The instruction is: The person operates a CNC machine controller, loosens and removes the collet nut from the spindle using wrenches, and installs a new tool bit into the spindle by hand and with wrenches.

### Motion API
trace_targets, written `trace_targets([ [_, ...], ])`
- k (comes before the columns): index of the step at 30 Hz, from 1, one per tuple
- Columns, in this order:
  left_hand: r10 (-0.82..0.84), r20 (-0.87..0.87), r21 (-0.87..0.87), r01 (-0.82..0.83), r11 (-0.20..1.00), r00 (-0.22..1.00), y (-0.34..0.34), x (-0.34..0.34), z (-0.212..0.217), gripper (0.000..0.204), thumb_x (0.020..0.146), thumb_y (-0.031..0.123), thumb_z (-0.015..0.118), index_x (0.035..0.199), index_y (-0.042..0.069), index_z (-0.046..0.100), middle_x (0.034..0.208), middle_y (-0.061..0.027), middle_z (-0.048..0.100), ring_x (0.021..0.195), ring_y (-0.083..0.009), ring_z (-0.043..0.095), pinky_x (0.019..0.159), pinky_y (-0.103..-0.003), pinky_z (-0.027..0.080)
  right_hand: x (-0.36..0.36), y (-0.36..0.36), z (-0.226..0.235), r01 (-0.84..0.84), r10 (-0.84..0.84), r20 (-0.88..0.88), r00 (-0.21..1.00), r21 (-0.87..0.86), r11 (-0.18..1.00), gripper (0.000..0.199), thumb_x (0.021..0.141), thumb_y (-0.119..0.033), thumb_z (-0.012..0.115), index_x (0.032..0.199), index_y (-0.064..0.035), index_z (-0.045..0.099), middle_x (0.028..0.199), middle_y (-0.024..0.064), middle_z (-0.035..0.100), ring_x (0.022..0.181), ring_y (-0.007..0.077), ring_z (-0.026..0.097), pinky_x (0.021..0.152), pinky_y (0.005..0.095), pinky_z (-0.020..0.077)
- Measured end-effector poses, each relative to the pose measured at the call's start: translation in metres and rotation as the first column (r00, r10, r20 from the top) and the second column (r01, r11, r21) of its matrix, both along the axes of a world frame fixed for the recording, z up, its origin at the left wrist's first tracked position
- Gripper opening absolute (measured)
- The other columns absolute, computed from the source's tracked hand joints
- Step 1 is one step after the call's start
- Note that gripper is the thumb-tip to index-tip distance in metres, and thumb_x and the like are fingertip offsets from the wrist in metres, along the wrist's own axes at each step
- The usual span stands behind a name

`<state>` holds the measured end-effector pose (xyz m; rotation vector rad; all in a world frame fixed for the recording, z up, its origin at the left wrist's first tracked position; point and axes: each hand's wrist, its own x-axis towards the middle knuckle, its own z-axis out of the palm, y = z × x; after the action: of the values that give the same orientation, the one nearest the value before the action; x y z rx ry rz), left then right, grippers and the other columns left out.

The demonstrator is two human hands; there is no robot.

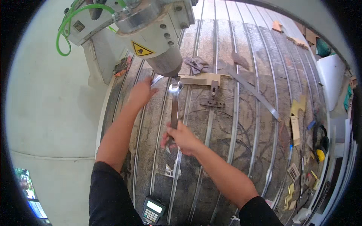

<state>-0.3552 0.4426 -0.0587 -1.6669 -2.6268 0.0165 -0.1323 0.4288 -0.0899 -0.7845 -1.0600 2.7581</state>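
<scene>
My right hand (182,138) is closed around the handle of a long steel wrench (175,109). Its bright jaw end reaches up to the tip of the machine spindle (166,62), at the collet nut. On the spindle's left side, my left hand (141,92) grips a second shiny wrench (157,79), with its thumb held apart. That wrench shows only in part between the hand and the nut. Just right of the spindle tip lies a flat pale workpiece (201,80), with a dark slotted clamp (213,94) at its edge.
The slotted machine bed (226,150) spreads beneath my arms. A steel ruler-like bar (256,94) lies diagonally on the right. Near the front sits a handheld keypad controller (153,210). Scraps and small tools line the right edge, beside black-and-yellow earmuffs (320,145). Green hoses (62,41) hang beside the spindle.
</scene>
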Motion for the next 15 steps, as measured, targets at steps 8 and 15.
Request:
trace_targets([
  [8, 0.134, 0.721, -0.072, -0.118, 0.99, 0.68, -0.214, 0.19, -0.045, 0.039, 0.079, 0.023, 0.057, 0.113, 0.006, 0.049, 0.095, -0.021, 0.057, 0.09, -0.0359, 0.055, 0.078, -0.043, 0.043, 0.239, -0.114, -0.025, -0.202, -0.356, 0.453, 0.817, 0.804, 0.559, 0.042, 0.082, -0.012, 0.051, 0.12, 0.002, 0.041, 0.09, 0.0186, 0.058, 0.076, 0.0325, 0.057, 0.072, 0.0388, 0.045],
  [15, -0.204, 0.816, 0.31, -0.111, 0.944, 0.54, -0.315, 0.338, -0.06, 0.052, 0.075, 0.014, 0.06, 0.121, 0.001, 0.04, 0.119, -0.021, 0.043, 0.112, -0.036, 0.04, 0.095, -0.039, 0.033, 0.338, -0.155, 0.004, -0.41, -0.545, 0.381, 0.747, 0.909, 0.073, 0.045, 0.077, -0.007, 0.052, 0.121, -0.0011, 0.041, 0.12, 0.0208, 0.041, 0.113, 0.033, 0.038, 0.094, 0.0378, 0.0317],
])
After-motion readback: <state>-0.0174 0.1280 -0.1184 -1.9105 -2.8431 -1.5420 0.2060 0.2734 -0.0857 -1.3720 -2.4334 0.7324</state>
